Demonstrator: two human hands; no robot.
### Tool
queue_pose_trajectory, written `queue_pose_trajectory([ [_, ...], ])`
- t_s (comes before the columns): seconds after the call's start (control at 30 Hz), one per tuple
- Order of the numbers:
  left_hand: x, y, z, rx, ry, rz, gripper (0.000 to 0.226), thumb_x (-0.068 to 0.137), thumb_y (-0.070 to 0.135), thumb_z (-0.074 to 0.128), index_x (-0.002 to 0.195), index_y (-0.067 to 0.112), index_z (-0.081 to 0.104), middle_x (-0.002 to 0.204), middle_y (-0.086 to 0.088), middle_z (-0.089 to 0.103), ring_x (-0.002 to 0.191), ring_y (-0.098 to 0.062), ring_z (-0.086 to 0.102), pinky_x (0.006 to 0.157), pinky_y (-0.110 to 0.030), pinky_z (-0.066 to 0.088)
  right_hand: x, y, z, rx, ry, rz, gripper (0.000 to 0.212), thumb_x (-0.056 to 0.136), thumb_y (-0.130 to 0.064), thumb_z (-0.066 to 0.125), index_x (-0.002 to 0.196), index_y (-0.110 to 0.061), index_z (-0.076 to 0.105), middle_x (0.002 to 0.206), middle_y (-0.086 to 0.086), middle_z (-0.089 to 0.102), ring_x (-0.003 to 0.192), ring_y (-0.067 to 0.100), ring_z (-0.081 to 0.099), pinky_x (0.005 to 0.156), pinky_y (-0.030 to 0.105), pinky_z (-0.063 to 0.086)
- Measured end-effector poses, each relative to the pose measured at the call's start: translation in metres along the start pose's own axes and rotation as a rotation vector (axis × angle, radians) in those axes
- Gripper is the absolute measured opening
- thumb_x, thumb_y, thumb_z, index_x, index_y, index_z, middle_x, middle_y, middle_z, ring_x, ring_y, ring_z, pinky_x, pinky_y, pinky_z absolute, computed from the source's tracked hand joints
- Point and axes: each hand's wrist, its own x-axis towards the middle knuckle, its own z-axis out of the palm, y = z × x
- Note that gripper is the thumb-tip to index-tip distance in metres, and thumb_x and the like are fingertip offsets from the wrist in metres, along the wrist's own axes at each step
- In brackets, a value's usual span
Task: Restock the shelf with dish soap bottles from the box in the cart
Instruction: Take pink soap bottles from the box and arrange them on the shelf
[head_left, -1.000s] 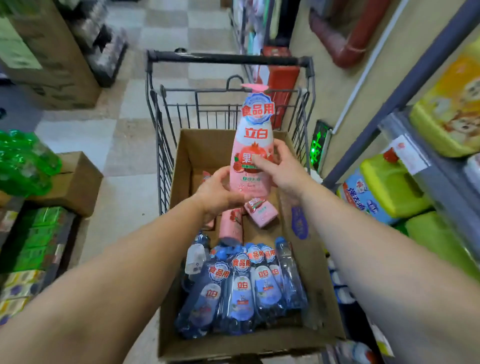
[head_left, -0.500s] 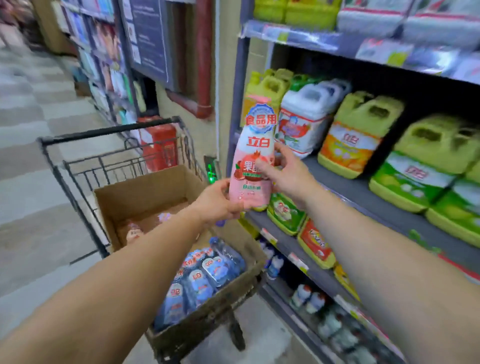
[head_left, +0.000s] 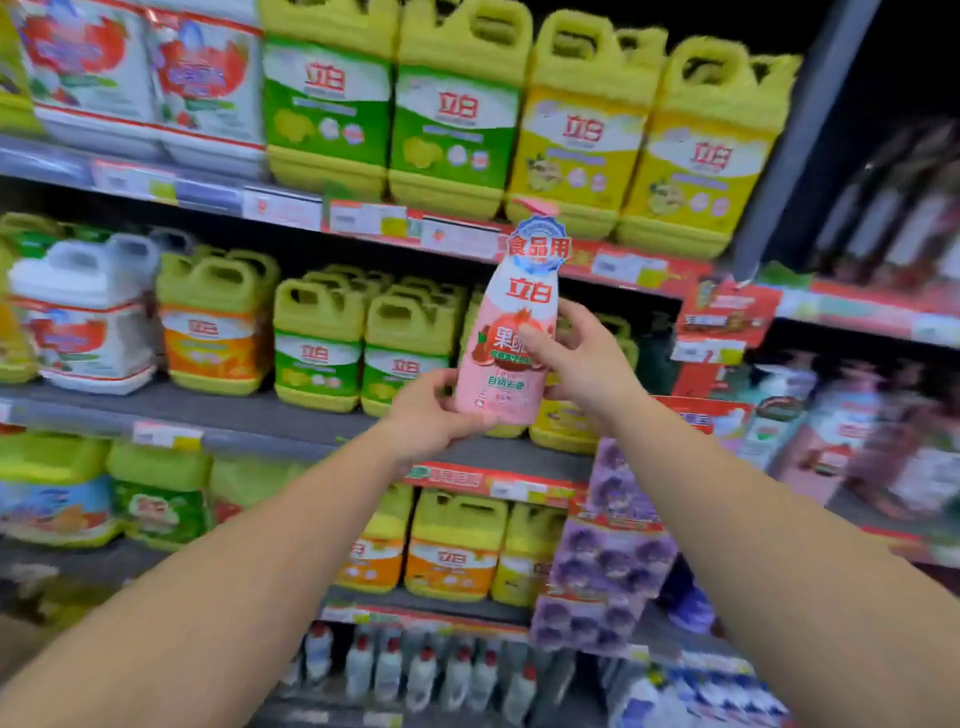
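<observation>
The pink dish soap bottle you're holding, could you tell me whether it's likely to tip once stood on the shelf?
Probably somewhat: the pink dish soap bottle looks tall and narrow-necked. Its glossy wrap may be slippery, which could explain the two-handed hold.

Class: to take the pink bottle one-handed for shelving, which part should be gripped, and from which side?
Grip the pink bottle around its wide lower body, from the right side, where the right hand already wraps it. It stands upright; the narrow neck carries a tag.

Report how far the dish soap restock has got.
Done: one pink dish soap bottle is out of the box. In hand: left hand grips its base, right hand its side, upright before the jug shelf. Left: placing it; cart and box are out of view.
</observation>
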Motion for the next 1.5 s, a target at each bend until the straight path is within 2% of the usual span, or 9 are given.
queue_pose_trajectory([
  [0.17,0.037,0.047,0.154,0.025,-0.124,0.120,0.055,0.071,0.002,0.082,0.119,0.004,0.057,0.085,0.003,0.065,0.054,0.004,0.059,0.051,-0.014,0.046,-0.026,-0.003,-0.157,-0.055,0.164,-0.026,0.036,0.089,-0.020,0.068,0.121,-0.025,0.054,0.089,-0.003,0.066,0.086,0.016,0.067,0.063,0.026,0.055],
  [0.3,0.051,0.088,0.252,0.044,-0.210,0.219,0.043,0.068,0.010,0.086,0.105,0.009,0.063,0.090,0.003,0.071,0.074,-0.007,0.065,0.060,-0.009,0.049,-0.043,-0.013,-0.254,-0.125,0.260,-0.052,0.028,0.092,-0.019,0.064,0.118,-0.024,0.055,0.089,-0.002,0.069,0.072,0.006,0.069,0.052,0.019,0.051],
  [0.47,0.067,0.139,0.329,0.099,-0.232,0.323,0.034,0.067,0.019,0.087,0.094,0.020,0.066,0.096,0.002,0.073,0.069,0.001,0.063,0.066,-0.012,0.052,-0.036,-0.026,-0.338,-0.156,0.354,-0.084,0.028,0.093,-0.024,0.063,0.121,-0.024,0.058,0.098,0.005,0.072,0.082,0.016,0.072,0.068,0.043,0.060],
  [0.63,0.106,0.183,0.360,0.211,-0.178,0.399,0.052,0.063,0.028,0.090,0.101,0.023,0.055,0.089,0.008,0.067,0.072,-0.001,0.061,0.061,-0.013,0.048,-0.002,-0.038,-0.385,-0.153,0.383,-0.160,0.028,0.096,-0.020,0.058,0.124,-0.024,0.056,0.092,-0.001,0.072,0.074,0.007,0.072,0.059,0.025,0.056],
  [0.83,0.177,0.233,0.375,0.417,-0.141,0.440,0.061,0.057,0.044,0.090,0.104,0.018,0.061,0.102,0.003,0.069,0.091,-0.017,0.065,0.089,-0.040,0.053,0.064,-0.051,-0.424,-0.209,0.403,-0.233,0.029,0.096,-0.025,0.058,0.125,-0.023,0.056,0.096,-0.003,0.074,0.083,0.014,0.074,0.060,0.028,0.057],
  [1.1,0.258,0.253,0.405,0.632,-0.215,0.376,0.054,0.058,0.042,0.091,0.102,0.018,0.070,0.100,0.002,0.072,0.090,-0.019,0.066,0.089,-0.037,0.054,0.137,-0.018,-0.463,-0.259,0.433,-0.215,0.044,0.093,-0.028,0.063,0.134,-0.028,0.048,0.109,0.004,0.071,0.094,0.018,0.071,0.073,0.036,0.060],
  [1.27,0.289,0.247,0.423,0.771,-0.255,0.278,0.036,0.063,0.038,0.089,0.082,0.021,0.063,0.094,0.002,0.068,0.084,-0.017,0.062,0.076,-0.029,0.048,0.162,0.017,-0.481,-0.255,0.402,-0.154,0.037,0.094,-0.025,0.062,0.129,-0.026,0.050,0.111,0.002,0.071,0.098,0.018,0.070,0.075,0.035,0.059],
  [1.4,0.302,0.249,0.433,0.823,-0.240,0.235,0.047,0.069,0.037,0.085,0.106,0.013,0.067,0.103,-0.001,0.067,0.090,-0.019,0.061,0.080,-0.030,0.048,0.172,0.019,-0.494,-0.302,0.333,-0.098,0.046,0.093,-0.025,0.063,0.135,-0.030,0.044,0.107,-0.007,0.068,0.094,0.012,0.067,0.052,0.017,0.052],
  [1.5,0.308,0.248,0.438,0.883,-0.219,0.214,0.054,0.071,0.041,0.083,0.110,0.010,0.064,0.107,-0.004,0.065,0.092,-0.022,0.060,0.078,-0.030,0.047,0.172,0.021,-0.503,-0.649,0.206,-0.019,0.078,0.081,-0.019,0.076,0.142,-0.033,0.029,0.109,-0.008,0.064,0.094,0.014,0.064,0.064,0.029,0.058],
])
